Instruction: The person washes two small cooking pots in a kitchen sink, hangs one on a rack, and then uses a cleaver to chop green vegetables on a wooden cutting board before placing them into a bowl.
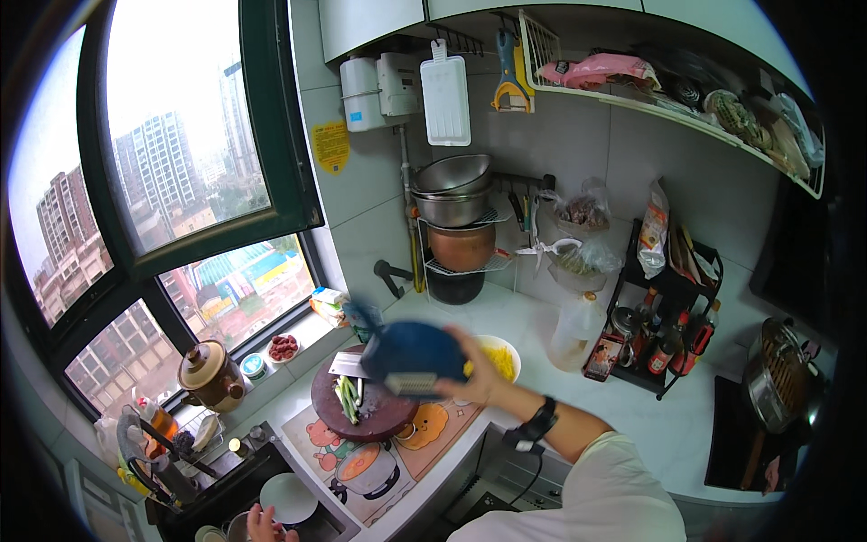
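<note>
My right hand grips the right side of a dark blue plastic kitchen container, held above the counter. Motion blurs it, so its exact kind is unclear; a pale ribbed patch shows low on its side. Under and left of it lies a round dark chopping board bearing cut scallions and a cleaver, partly hidden. Behind my right hand stands a white bowl of yellow shreds. Only the fingers of my left hand show at the bottom edge, over the sink beside a white dish.
A cartoon-printed mat lies under the board. Stacked metal basins fill a corner rack. A plastic jug, a phone and a black condiment rack stand to the right. A brown ceramic pot sits by the window.
</note>
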`<action>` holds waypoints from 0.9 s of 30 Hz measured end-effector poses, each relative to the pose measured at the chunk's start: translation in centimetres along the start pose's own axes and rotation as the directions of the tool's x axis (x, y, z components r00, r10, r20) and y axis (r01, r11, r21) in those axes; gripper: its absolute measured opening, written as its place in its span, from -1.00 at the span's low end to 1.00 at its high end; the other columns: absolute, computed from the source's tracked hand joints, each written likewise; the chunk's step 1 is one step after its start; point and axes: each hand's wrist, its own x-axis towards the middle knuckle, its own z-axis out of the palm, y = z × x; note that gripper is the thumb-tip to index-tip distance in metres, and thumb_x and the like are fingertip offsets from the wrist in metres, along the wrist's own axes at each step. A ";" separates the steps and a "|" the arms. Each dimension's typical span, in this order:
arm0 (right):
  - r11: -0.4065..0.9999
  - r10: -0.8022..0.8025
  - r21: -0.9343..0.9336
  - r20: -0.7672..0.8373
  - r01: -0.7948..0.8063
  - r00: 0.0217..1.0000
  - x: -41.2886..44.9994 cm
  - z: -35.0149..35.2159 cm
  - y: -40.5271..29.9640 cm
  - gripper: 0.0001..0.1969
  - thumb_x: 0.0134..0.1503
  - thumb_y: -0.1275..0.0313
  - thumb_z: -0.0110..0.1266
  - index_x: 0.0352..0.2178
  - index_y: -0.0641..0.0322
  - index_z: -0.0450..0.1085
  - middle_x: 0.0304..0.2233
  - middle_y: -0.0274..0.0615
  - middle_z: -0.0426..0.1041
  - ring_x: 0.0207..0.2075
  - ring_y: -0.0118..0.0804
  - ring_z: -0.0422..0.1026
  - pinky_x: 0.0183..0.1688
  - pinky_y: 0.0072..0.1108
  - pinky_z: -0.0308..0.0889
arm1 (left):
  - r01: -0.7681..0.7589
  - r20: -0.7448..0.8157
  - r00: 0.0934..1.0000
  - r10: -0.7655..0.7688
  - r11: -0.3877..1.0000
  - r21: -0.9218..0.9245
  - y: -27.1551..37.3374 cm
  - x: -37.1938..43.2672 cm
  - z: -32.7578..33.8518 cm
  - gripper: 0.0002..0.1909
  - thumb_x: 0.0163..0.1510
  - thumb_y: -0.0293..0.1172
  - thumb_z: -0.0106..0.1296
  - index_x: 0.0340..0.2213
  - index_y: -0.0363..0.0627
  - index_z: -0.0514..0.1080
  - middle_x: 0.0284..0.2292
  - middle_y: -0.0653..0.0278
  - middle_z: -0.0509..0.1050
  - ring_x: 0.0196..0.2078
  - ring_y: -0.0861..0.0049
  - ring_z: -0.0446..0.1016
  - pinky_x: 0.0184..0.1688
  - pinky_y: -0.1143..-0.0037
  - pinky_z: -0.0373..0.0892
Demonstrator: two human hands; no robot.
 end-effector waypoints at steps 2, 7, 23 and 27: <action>0.962 0.131 0.262 -0.225 -0.070 0.966 2.4 -4.4 1.3 -0.06 -0.16 0.26 0.32 0.16 0.31 -0.08 0.07 0.01 0.16 0.07 -0.20 0.20 0.10 -0.44 0.13 | -0.104 0.061 0.992 0.109 0.991 -0.079 -1.6 -0.2 1.8 -0.54 0.04 -0.42 -0.01 0.01 -0.13 0.27 0.05 -0.04 0.19 -0.13 0.15 0.32 -0.11 0.34 0.29; 0.843 0.527 0.409 -0.504 -0.349 0.684 6.7 -15.0 4.5 -0.03 -0.20 0.16 0.32 0.13 0.38 -0.06 0.04 0.11 0.22 0.01 -0.06 0.28 -0.03 -0.34 0.29 | -0.110 0.195 0.967 0.165 0.959 -0.262 -0.6 1.5 3.0 -0.61 0.05 -0.43 -0.01 -0.05 -0.17 0.31 0.00 -0.01 0.25 -0.27 0.22 0.39 -0.21 0.41 0.33; 0.990 0.116 0.140 -0.626 -0.035 0.771 24.1 -22.3 4.7 -0.14 -0.22 0.36 0.33 0.07 0.45 0.02 -0.04 0.14 0.28 -0.06 -0.10 0.35 -0.04 -0.43 0.31 | 0.039 0.271 0.962 0.023 0.974 -0.222 -0.5 4.7 4.5 -0.66 0.03 -0.47 -0.06 -0.11 -0.26 0.34 -0.21 -0.11 0.41 -0.15 -0.02 0.36 -0.10 0.28 0.27; 0.996 0.028 0.080 -0.632 0.030 0.775 29.1 -23.6 4.8 -0.11 -0.23 0.32 0.34 0.08 0.45 0.01 -0.02 0.13 0.27 -0.02 -0.10 0.32 0.01 -0.46 0.25 | 0.169 0.301 0.947 -0.114 0.972 -0.162 1.5 3.1 4.8 -0.67 0.04 -0.44 -0.05 -0.13 -0.31 0.35 -0.21 -0.11 0.41 -0.16 0.01 0.36 -0.10 0.30 0.27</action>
